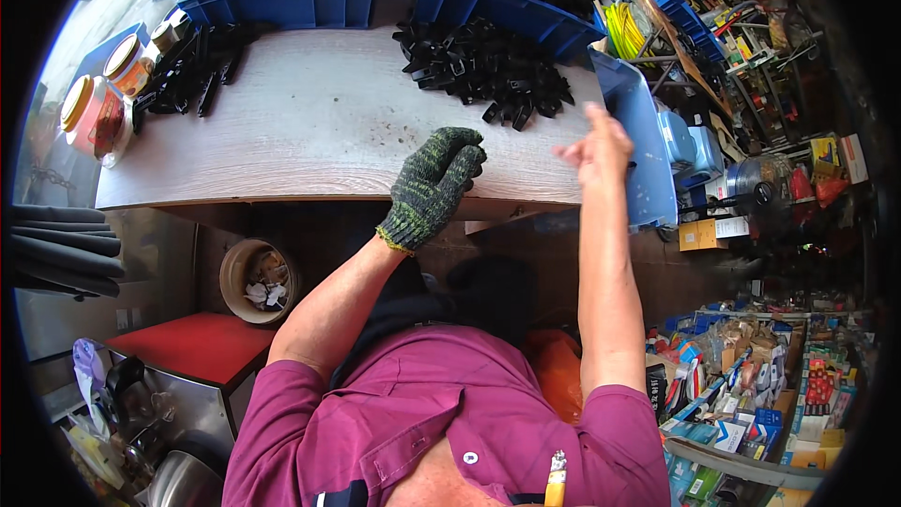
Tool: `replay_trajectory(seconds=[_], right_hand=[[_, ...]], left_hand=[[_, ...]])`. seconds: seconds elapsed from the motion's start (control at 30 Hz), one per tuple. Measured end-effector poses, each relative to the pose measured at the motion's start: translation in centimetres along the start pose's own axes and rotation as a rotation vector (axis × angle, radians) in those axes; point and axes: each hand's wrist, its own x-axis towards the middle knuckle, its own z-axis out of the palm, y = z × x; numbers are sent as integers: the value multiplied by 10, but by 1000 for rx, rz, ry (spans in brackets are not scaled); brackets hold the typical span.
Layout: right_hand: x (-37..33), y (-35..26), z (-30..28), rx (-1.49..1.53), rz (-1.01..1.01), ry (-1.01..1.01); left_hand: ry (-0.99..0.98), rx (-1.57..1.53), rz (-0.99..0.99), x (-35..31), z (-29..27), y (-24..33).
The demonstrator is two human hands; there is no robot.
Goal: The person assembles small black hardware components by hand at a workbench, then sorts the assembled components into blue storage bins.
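Note:
My left hand [436, 178] wears a dark green and black knitted glove and rests over the front edge of the pale wood-grain table [310, 131]. Its fingers are curled closed; whatever they may hold is hidden. Bare and slightly blurred, my right hand [601, 152] is at the table's right end, beside a light blue bin [648, 145]. Its thumb and forefinger stand apart, and I see nothing held in it. Beyond both hands lies a heap of small black plastic parts [488, 70]. Longer black pieces [192, 70] are piled at the table's left.
Two dark blue crates, one at the back left [291, 2] and one at the back right [507, 14], hold more black parts. Jars [94, 117] stand on the left edge. A waste bucket [235, 272] is below the table, and crowded shelves [741, 385] line the right.

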Motion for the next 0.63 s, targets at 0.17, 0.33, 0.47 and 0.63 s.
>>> replay_trajectory(seconds=[0.17,0.33,0.47,0.63], right_hand=[[-20,30,37,-315,167,-157],[-12,39,57,-536,93,-121],[-9,46,63,-614,68,-144],[-7,59,64,-401,152,-277]], left_hand=[[-4,110,66,-1,0,-6],[-18,273,165,1,0,-14],[4,292,178,1,-3,-15],[76,470,338,8,-5,-10]])
